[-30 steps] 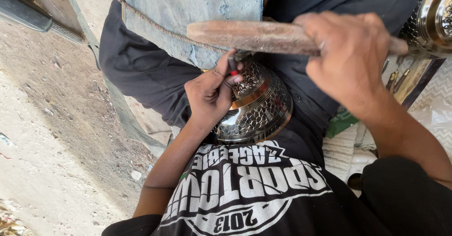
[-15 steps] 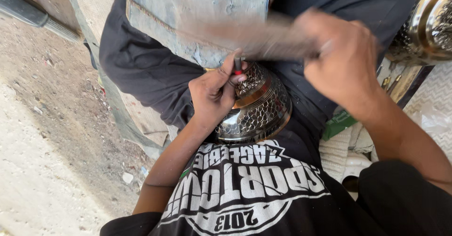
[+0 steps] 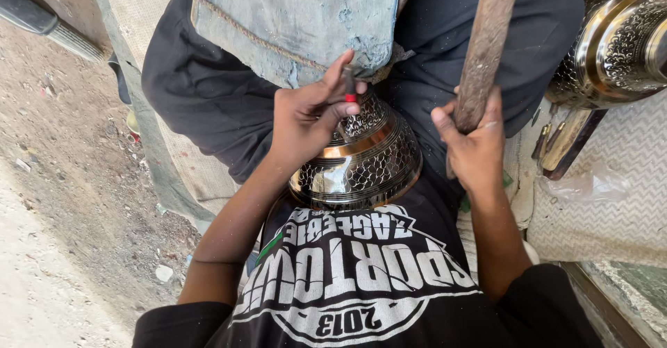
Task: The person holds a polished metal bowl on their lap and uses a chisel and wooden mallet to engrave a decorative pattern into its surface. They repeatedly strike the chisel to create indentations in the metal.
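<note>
Clearly metal: engraved brass vessel wedged in lap against black shirt, below denim cloth. Likely rigid, fairly heavy, slick where polished; best steadied by the ribbed shoulder. Left hand curled over vessel top, pinching small red-tipped punch. Right hand clamped tight round wooden mallet handle, raised. Second patterned vessel at right.
</note>
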